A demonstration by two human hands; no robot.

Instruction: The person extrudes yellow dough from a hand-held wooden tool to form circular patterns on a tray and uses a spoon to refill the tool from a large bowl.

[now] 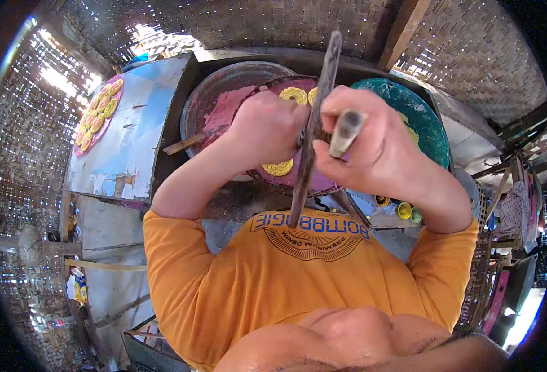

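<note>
A long dark wooden bar stands between my two hands, over a round pink sheet. Several yellow ring-shaped coils lie on that sheet. Closed against the bar's left side, my left hand hides what it grips; a small dark part shows at its fingers. On the other side, my right hand is wrapped round a short, pale wooden rod, whose blunt end points up. The thumb is close to the bar. Whatever lies under both hands is hidden.
A grey basin with pink stuff and a wooden stick stands left. Right is a green basin with yellow stuff. On a blue-and-white table, another pink sheet bears yellow coils. Small yellow containers sit near the right forearm.
</note>
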